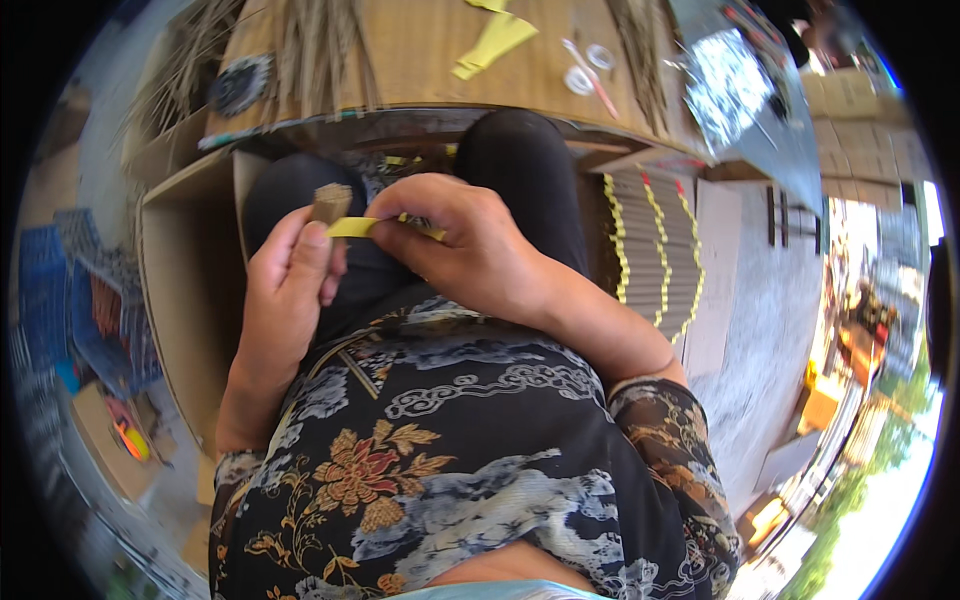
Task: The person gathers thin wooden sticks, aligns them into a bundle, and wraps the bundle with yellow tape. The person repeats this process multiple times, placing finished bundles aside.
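Left fingers [312, 245] gripped the brown stick bundle [331, 204], seemingly steadying it while right fingers [412, 194] pinched the yellow strip [351, 228].

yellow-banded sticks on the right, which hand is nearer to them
Right. The right hand, pinching a yellow strip, is left of the yellow-banded sticks; the left hand, holding a brown bundle, is farther left.

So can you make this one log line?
left hand: holds brown bundle | right hand: pinches yellow strip | table: yellow pieces
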### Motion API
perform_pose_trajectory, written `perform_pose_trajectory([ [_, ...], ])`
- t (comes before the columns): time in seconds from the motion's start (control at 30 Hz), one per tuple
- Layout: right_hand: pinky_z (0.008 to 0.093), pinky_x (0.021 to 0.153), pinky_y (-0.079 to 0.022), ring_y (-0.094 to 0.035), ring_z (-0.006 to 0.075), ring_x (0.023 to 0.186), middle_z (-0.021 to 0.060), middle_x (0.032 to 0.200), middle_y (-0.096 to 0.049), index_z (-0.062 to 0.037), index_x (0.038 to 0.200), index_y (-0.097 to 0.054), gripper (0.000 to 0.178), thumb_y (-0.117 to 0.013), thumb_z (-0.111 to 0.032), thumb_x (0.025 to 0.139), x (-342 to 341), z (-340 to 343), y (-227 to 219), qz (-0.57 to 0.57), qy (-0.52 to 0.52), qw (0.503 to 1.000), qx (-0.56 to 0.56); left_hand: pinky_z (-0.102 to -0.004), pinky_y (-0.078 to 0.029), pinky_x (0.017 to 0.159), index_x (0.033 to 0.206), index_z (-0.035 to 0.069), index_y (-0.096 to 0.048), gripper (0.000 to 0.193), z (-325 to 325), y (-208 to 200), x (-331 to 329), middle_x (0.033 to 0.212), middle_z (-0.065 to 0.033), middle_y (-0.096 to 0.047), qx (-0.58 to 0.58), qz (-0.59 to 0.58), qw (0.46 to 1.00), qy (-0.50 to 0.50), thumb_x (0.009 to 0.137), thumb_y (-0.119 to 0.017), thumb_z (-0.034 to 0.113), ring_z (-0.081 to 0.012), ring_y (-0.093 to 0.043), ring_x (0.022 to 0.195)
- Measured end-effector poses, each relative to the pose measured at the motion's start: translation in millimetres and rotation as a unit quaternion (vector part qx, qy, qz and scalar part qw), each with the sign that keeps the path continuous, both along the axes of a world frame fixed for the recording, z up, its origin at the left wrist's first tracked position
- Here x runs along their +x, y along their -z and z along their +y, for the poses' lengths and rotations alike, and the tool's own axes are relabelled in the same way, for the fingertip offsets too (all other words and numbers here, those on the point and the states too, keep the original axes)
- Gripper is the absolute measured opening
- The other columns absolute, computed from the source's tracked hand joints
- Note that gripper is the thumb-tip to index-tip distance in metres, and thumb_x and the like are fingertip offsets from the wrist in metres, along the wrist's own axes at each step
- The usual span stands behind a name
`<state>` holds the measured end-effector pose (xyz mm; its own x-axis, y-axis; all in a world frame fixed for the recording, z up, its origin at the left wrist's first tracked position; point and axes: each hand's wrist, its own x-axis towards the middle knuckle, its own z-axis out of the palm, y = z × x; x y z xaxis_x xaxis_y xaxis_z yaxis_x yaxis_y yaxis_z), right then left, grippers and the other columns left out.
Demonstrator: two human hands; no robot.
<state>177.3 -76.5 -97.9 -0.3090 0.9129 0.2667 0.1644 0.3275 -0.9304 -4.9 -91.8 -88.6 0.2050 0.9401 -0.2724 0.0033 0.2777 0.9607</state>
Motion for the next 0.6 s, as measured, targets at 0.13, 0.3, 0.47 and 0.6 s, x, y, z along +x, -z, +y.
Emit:
perform_pose_trajectory([
  [0.13, 0.0306, 0.063, -0.046, -0.058, 0.0204, 0.068, 0.0148, 0.072, -0.058, 0.0010, 0.094, -0.054, 0.015, -0.053, -0.008, 0.082, 0, -4, 3, 0.107, -0.035, 0.973, -0.200, -0.0160, -0.033, 0.050, 0.110, 0.000, -0.050, 0.032, 3, 2, 7, 0.072, 0.0005, -0.048, -0.011, -0.003, 1.000, 0.017, 0.094, -0.042, 0.027, -0.0038, -0.039, 0.056],
  [0.3, 0.0204, 0.057, -0.041, -0.047, 0.0054, 0.063, 0.0000, 0.069, -0.053, -0.0005, 0.091, -0.056, 0.014, -0.053, -0.014, 0.088, 7, -7, -15, 0.094, -0.038, 0.950, -0.296, -0.0169, -0.034, 0.051, 0.112, -0.001, -0.048, 0.033, 6, 1, 7, 0.072, 0.0003, -0.049, -0.014, 0.009, 0.999, 0.040, 0.094, -0.043, 0.026, -0.0041, -0.041, 0.059],
  [0.47, 0.0184, 0.053, -0.038, -0.044, 0.0026, 0.060, -0.0031, 0.067, -0.051, -0.0009, 0.087, -0.058, 0.018, -0.055, -0.018, 0.089, -2, -7, -14, 0.078, -0.047, 0.952, -0.291, -0.0161, -0.035, 0.051, 0.115, -0.001, -0.047, 0.032, 4, 4, 5, 0.071, 0.0011, -0.047, 0.054, 0.027, 0.995, 0.076, 0.095, -0.040, 0.023, -0.0036, -0.040, 0.059],
  [0.6, 0.0176, 0.049, -0.037, -0.043, 0.0015, 0.057, -0.0030, 0.062, -0.051, -0.0012, 0.085, -0.058, 0.016, -0.057, -0.017, 0.087, -8, -2, -20, 0.041, -0.019, 0.960, -0.278, -0.0155, -0.035, 0.052, 0.116, -0.001, -0.046, 0.033, 4, 2, 4, 0.074, 0.0007, -0.048, 0.061, 0.009, 0.995, 0.082, 0.095, -0.040, 0.024, -0.0035, -0.041, 0.061],
])
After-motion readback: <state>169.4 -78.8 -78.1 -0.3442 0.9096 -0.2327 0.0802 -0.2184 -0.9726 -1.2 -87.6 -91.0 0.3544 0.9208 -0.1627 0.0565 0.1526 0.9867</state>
